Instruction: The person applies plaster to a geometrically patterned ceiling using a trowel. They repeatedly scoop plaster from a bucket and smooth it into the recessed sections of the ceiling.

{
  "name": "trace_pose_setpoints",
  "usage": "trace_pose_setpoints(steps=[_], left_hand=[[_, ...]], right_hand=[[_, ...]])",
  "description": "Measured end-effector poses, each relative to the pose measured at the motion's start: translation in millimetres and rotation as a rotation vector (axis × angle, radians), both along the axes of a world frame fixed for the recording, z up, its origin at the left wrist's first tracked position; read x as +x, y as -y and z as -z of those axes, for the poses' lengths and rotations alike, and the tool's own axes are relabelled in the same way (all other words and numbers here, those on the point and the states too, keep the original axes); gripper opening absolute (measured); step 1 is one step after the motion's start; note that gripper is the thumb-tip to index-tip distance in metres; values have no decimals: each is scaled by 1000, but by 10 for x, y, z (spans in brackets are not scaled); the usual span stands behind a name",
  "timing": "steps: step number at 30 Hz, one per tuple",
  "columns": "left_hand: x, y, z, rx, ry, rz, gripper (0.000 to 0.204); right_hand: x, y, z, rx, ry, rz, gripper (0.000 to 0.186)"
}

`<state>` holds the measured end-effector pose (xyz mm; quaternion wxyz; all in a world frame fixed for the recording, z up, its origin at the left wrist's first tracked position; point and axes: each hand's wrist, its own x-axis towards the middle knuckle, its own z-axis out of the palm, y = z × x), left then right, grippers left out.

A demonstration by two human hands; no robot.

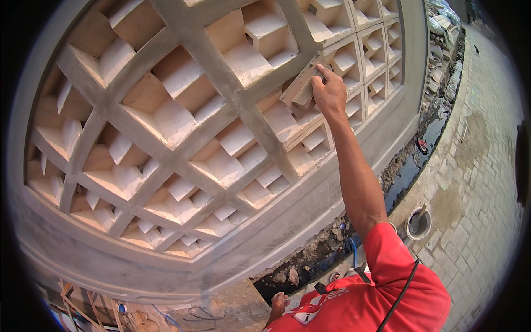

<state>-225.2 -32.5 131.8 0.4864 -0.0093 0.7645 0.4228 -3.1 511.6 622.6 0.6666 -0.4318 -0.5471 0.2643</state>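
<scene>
My right hand (329, 88) grips a flat rectangular float (296, 99), pressed against the grey mortar band between square openings of the pale lattice wall (168, 138), at the upper middle right. The openings hold stepped, angled blocks. Low in the view, beside my red shirt (409, 282), my left hand (279, 303) hangs with curled fingers; what they hold, if anything, I cannot make out.
A narrow drain (398, 188) with dark water and debris runs along the wall's base. A white bucket (417, 224) of grey mix stands on the paved path (478, 166). Rubble (437, 55) lies farther along. Wood pieces (88, 307) and cables are at the lower left.
</scene>
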Motion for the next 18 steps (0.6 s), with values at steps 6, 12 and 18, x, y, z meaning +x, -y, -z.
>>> trace_pose_setpoints(steps=[6, 12, 18], left_hand=[[150, 163, 252, -142, 80, 29, 31], [148, 269, 577, -106, 59, 128, 31], [46, 438, 798, -210, -978, 1480, 31]], right_hand=[[-431, 492, 302, 109, 189, -88, 45], [-53, 98, 23, -50, -51, -60, 44], [-415, 443, 146, 39, 148, -132, 48]])
